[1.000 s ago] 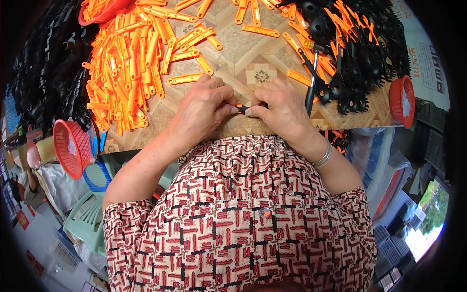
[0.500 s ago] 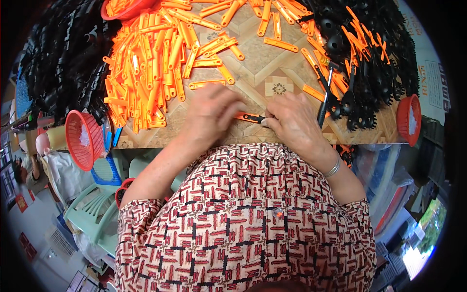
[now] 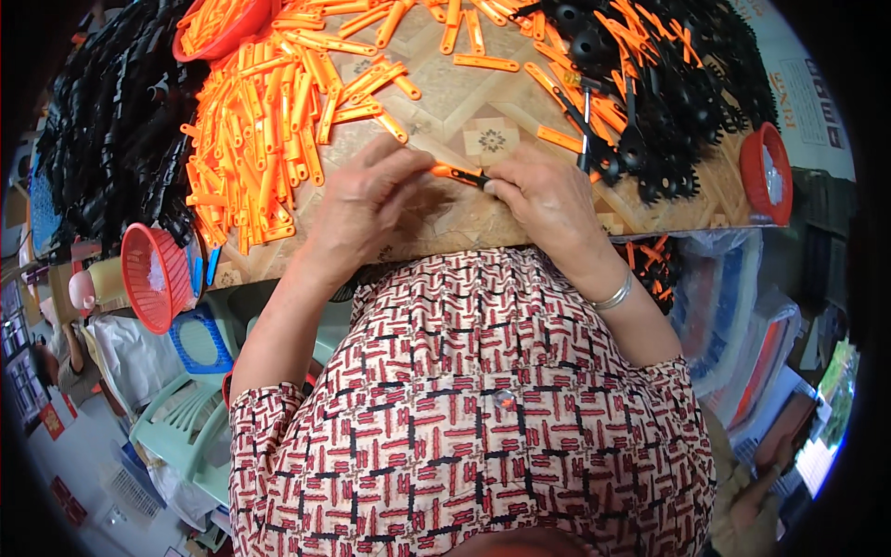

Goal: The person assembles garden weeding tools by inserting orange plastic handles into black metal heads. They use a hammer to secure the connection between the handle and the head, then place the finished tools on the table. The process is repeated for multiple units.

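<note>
Near the table's front edge, an orange-and-black handle piece [image 3: 461, 175] spans the gap between my two hands. The fingers of my left hand [image 3: 371, 190] close on its orange end. My right hand [image 3: 546, 192] pinches its black end, and whatever else lies in that palm is hidden. A heap of flat orange handle pieces [image 3: 264, 139] lies to the left of my left hand. Beyond my right hand are black kitchen utensils [image 3: 636, 148], some looking like slotted spoons and spaghetti servers. A thin metal-shafted tool with a dark handle [image 3: 585, 139] leans among them.
Black plastic pieces [image 3: 116, 130] are piled at the far left. A red basket [image 3: 153, 278] hangs at the front left edge and another red basket [image 3: 767, 176] at the right. A red bowl [image 3: 218, 37] of orange pieces stands at the back. A green chair [image 3: 186, 422] is below left.
My left hand has turned and steadied on the orange end, after being blurred by motion. The view has shifted, and the handle piece stays between both hands.
</note>
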The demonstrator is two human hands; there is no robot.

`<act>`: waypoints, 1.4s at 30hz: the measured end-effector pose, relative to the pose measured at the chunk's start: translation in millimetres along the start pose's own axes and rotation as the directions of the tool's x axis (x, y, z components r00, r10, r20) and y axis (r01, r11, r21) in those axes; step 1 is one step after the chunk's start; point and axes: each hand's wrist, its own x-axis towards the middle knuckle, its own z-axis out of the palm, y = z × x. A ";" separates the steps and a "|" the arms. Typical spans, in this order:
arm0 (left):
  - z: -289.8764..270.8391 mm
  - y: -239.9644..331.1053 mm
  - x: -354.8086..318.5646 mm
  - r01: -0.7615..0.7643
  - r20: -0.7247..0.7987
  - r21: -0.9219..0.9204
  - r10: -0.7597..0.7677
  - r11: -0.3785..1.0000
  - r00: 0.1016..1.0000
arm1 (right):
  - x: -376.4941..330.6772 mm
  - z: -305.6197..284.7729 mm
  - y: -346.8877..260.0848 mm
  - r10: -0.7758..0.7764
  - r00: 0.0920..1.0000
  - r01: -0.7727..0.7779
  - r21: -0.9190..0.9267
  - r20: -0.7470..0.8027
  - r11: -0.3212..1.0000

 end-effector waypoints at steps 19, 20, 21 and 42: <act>47.0 -20.5 27.8 -0.242 -0.058 0.148 0.253 0.959 0.966 | 13.2 5.7 21.3 -0.070 0.998 0.070 0.033 0.007 0.997; 47.3 -20.8 28.2 -0.249 -0.059 0.155 0.260 0.956 0.964 | 13.4 5.8 22.1 -0.074 0.997 0.074 0.035 0.009 0.997; 47.0 -19.5 28.5 -0.249 -0.064 0.166 0.263 0.954 0.963 | 14.0 6.1 22.7 -0.081 0.997 0.081 0.037 0.010 0.996; 25.3 -26.1 70.6 -0.133 0.346 0.159 0.071 0.978 0.936 | 45.5 -1.3 10.7 0.296 0.928 -0.270 -0.138 0.227 0.953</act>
